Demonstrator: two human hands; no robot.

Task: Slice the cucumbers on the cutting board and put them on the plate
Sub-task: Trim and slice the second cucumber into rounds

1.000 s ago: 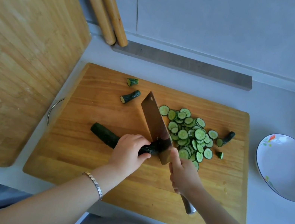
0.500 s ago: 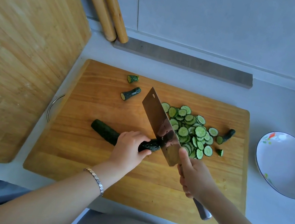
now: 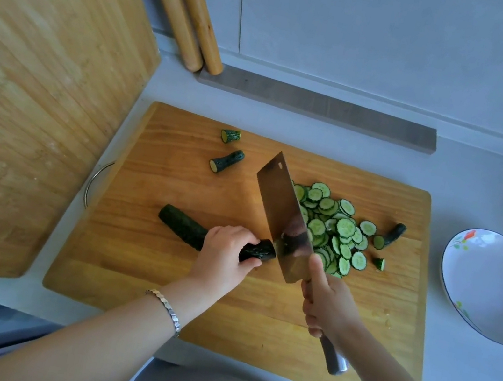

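the left hand (image 3: 224, 258) curls over a dark cucumber (image 3: 183, 228) near the middle of the cutting board (image 3: 144, 258); the right hand (image 3: 329, 304) grips the cleaver (image 3: 284, 216) at its cut end; slices (image 3: 334, 230) are heaped right of the blade; the plate (image 3: 473, 296) sits far right on the counter

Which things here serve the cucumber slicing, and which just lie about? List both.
In use: dark green cucumber, broad steel cleaver, pile of green slices, flat wooden cutting board, white flowered plate.
Lying about: two wooden poles, big bamboo board at left, grey wall strip.
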